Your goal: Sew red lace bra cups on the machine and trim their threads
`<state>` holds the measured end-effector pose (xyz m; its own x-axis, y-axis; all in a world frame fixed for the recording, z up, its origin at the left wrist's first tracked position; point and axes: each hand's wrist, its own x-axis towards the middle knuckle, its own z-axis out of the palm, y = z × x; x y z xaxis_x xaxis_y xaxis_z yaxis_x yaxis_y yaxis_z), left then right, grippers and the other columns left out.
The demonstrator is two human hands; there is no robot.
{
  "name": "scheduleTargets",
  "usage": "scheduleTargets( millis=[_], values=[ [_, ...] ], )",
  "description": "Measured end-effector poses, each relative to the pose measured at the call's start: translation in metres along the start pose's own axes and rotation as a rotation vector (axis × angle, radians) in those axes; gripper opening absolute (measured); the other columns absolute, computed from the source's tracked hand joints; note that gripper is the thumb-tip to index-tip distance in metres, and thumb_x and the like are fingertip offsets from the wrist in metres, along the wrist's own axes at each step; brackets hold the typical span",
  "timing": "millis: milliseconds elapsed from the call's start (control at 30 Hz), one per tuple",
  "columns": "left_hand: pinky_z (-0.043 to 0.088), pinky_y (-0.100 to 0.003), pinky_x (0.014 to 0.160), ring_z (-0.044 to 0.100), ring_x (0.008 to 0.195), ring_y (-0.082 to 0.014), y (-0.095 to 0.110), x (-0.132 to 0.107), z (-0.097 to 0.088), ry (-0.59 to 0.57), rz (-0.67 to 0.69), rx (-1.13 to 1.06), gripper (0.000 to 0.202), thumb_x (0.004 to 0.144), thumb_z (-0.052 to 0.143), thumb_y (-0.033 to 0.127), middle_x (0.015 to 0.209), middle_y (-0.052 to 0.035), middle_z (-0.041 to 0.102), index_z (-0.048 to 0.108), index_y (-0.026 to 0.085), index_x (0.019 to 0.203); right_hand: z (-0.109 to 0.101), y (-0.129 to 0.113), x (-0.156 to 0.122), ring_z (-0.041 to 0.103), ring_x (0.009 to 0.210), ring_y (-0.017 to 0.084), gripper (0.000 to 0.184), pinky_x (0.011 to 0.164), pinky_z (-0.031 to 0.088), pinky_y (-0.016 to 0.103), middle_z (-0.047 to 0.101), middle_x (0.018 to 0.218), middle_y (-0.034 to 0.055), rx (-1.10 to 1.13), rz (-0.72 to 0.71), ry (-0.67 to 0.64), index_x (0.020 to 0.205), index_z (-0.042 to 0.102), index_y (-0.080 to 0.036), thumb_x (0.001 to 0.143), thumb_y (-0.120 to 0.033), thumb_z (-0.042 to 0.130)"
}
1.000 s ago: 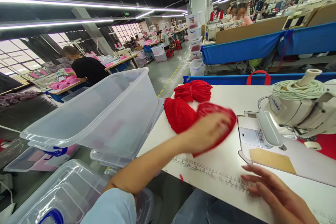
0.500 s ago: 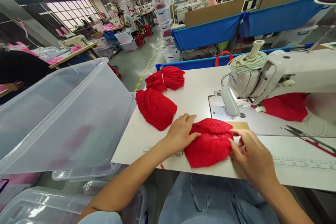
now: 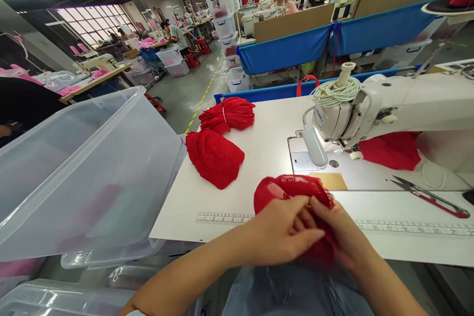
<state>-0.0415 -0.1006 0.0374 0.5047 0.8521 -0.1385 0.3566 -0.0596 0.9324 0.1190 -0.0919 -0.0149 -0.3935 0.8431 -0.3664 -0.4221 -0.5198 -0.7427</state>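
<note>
Both my hands meet at the near edge of the white sewing table [image 3: 266, 153], gripping one red lace piece [image 3: 289, 190]. My left hand [image 3: 283, 232] pinches it from the left, fingers curled. From the right, my right hand [image 3: 338, 232] has its fingers closed on the same cloth. The piece is lifted and bunched over the printed ruler [image 3: 222, 218]. A pile of red fabric [image 3: 214, 157] lies to the left, with a tied red bundle [image 3: 227, 113] behind it. The white sewing machine [image 3: 388, 106] stands to the right, more red fabric [image 3: 390, 150] under its arm.
Clear plastic bins [image 3: 81, 168] are stacked at the table's left edge. Red-handled snips [image 3: 429, 197] lie on the table at the right. A blue fabric trough [image 3: 333, 42] runs behind the table. Other people work at stations across the aisle and beyond the trough.
The red piece was dragged from the pile toward me, laid flat on the ruler, then lifted and bunched as both hands closed on it near the table edge.
</note>
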Motion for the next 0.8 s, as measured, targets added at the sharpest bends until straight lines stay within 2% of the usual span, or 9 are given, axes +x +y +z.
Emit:
scheduleTargets(
  millis=[67, 133, 167, 267, 433, 533, 633, 700, 800],
  values=[
    [0.044, -0.026, 0.059, 0.056, 0.061, -0.0146, -0.013, 0.008, -0.012, 0.231, -0.043, 0.009, 0.019, 0.09, 0.052, 0.034, 0.067, -0.0009, 0.059, 0.064, 0.019, 0.086, -0.005, -0.007, 0.0, 0.071, 0.1, 0.034, 0.04, 0.093, 0.054, 0.05, 0.078, 0.093, 0.0088, 0.13, 0.137, 0.07, 0.093, 0.07, -0.021, 0.067, -0.05, 0.081],
    [0.045, -0.028, 0.065, 0.055, 0.068, -0.0155, -0.031, 0.02, -0.027, 0.537, -0.044, 0.129, 0.02, 0.088, 0.056, 0.035, 0.077, -0.003, 0.061, 0.066, 0.017, 0.088, -0.013, -0.013, 0.001, 0.069, 0.106, 0.034, 0.039, 0.096, 0.053, 0.049, 0.078, 0.094, 0.0085, 0.206, 0.24, 0.089, 0.095, 0.071, -0.022, 0.07, -0.051, 0.078],
    [0.046, -0.03, 0.072, 0.057, 0.076, -0.0169, -0.039, 0.027, -0.033, 0.55, -0.072, 0.129, 0.024, 0.088, 0.056, 0.037, 0.087, -0.0056, 0.063, 0.068, 0.017, 0.091, -0.017, -0.014, 0.001, 0.068, 0.108, 0.034, 0.039, 0.097, 0.053, 0.049, 0.078, 0.095, 0.0086, 0.23, 0.272, 0.085, 0.096, 0.072, -0.022, 0.072, -0.053, 0.075],
    [0.047, -0.033, 0.083, 0.06, 0.087, -0.019, -0.051, 0.042, -0.042, 0.317, -0.199, -0.139, 0.047, 0.088, 0.054, 0.057, 0.096, -0.0095, 0.067, 0.071, 0.014, 0.094, -0.022, -0.017, 0.002, 0.067, 0.111, 0.034, 0.041, 0.098, 0.052, 0.047, 0.078, 0.099, 0.0087, 0.269, 0.314, 0.076, 0.099, 0.073, -0.023, 0.073, -0.055, 0.073],
    [0.044, -0.029, 0.067, 0.057, 0.065, -0.0139, -0.042, 0.057, -0.037, -0.081, -0.348, -0.503, 0.067, 0.07, 0.061, 0.079, 0.073, -0.0051, 0.066, 0.069, 0.012, 0.078, -0.022, -0.022, -0.001, 0.069, 0.106, 0.033, 0.052, 0.096, 0.053, 0.045, 0.078, 0.1, 0.0095, 0.207, 0.259, 0.035, 0.106, 0.073, -0.022, 0.068, -0.057, 0.078],
    [0.044, -0.027, 0.069, 0.058, 0.067, -0.0139, -0.04, 0.064, -0.034, -0.176, -0.313, -0.632, 0.05, 0.059, 0.085, 0.056, 0.072, -0.0028, 0.066, 0.064, 0.014, 0.075, -0.031, -0.026, -0.004, 0.072, 0.092, 0.031, 0.052, 0.085, 0.057, 0.043, 0.078, 0.097, 0.0096, 0.016, 0.084, 0.103, 0.108, 0.073, -0.021, 0.068, -0.055, 0.079],
    [0.04, -0.025, 0.063, 0.053, 0.064, -0.0111, -0.046, 0.071, -0.029, -0.023, -0.124, -0.583, 0.033, 0.064, 0.082, 0.034, 0.067, 0.0018, 0.059, 0.055, 0.016, 0.071, -0.043, -0.029, -0.006, 0.072, 0.079, 0.025, 0.029, 0.07, 0.058, 0.036, 0.076, 0.087, 0.0058, -0.431, -0.198, 0.142, 0.097, 0.075, -0.024, 0.076, -0.044, 0.074],
    [0.034, -0.023, 0.059, 0.046, 0.061, -0.0097, -0.053, 0.074, -0.024, 0.152, 0.052, -0.409, 0.024, 0.068, 0.072, 0.021, 0.064, 0.0041, 0.05, 0.049, 0.017, 0.064, -0.05, -0.029, -0.006, 0.07, 0.084, 0.023, 0.014, 0.071, 0.057, 0.033, 0.074, 0.09, 0.0039, -0.806, -0.556, 0.165, 0.085, 0.076, -0.026, 0.08, -0.027, 0.063],
    [0.029, -0.024, 0.059, 0.04, 0.064, -0.0098, -0.063, 0.078, -0.018, 0.369, 0.23, -0.214, 0.019, 0.06, 0.057, 0.003, 0.068, 0.0036, 0.046, 0.045, 0.017, 0.057, -0.059, -0.021, -0.006, 0.066, 0.098, 0.024, 0.031, 0.078, 0.054, 0.035, 0.07, 0.11, 0.0046, -1.221, -1.115, 0.208, 0.082, 0.075, -0.028, 0.077, -0.009, 0.05]
  ],
)
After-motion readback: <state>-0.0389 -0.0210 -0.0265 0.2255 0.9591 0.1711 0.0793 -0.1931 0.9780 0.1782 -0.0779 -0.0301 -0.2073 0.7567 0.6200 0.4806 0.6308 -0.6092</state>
